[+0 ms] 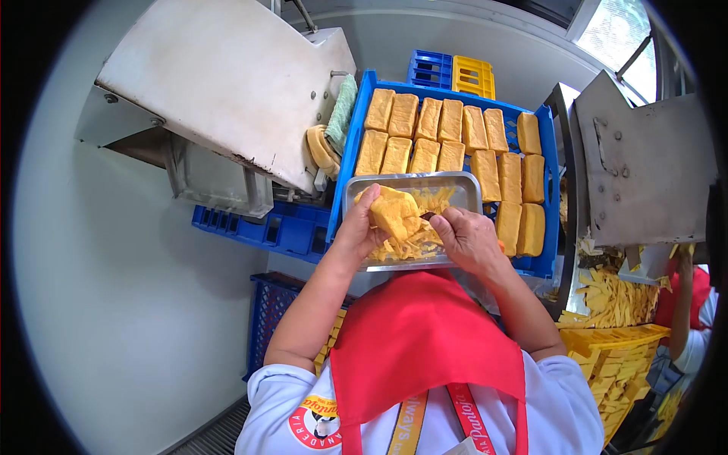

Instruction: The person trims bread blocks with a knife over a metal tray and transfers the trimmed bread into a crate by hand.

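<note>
My left hand (361, 229) is wrapped around a yellow bread loaf (396, 214), holding it tilted over a metal tray (472, 186). Closed on a small knife (428, 217), my right hand (469, 238) is just to the right of the loaf. Most of the knife is hidden by my fingers; a dark part shows near the loaf. Yellow crust trimmings (413, 246) lie in the tray below both hands. Behind the tray, a blue crate (552, 189) holds rows of golden rectangular loaves (426, 119).
Large metal machines (220, 83) flank the crate on the left and right. A green cloth (343, 110) hangs beside it. At lower right, a yellow crate (607, 341) is filled with cut strips, and a co-worker's arm (682, 299) reaches toward the right machine.
</note>
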